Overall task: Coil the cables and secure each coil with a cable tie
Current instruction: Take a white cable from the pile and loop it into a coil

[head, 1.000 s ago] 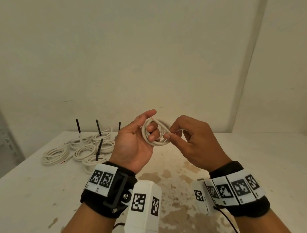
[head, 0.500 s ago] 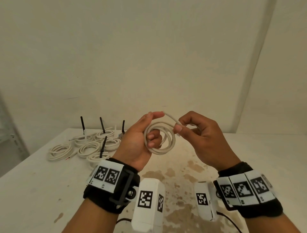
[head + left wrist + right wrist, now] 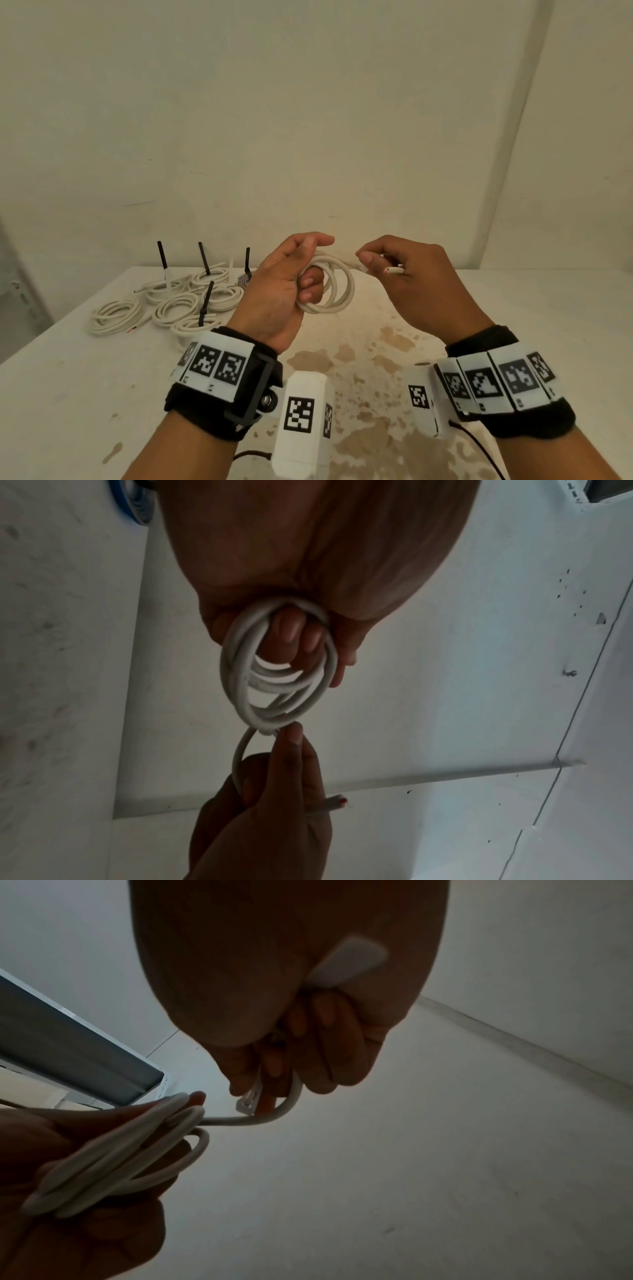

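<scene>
Left hand point(image 3: 281, 291) raised above desk point(image 3: 513, 325), fingers curled through white cable coil point(image 3: 334, 291), gripping it; right hand point(image 3: 411, 274) just beside, fingers closed round cable's free end point(image 3: 394, 270) plus white cable tie point(image 3: 248, 1100); far left on desk: finished coils point(image 3: 178, 301), black ties point(image 3: 161, 255) upright

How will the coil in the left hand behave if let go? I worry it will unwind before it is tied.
The coil likely springs open somewhat: its loops already spread unevenly though the left hand grips them. It looks fairly stiff, since the tail to the right hand holds a smooth curve. Probably light.
</scene>
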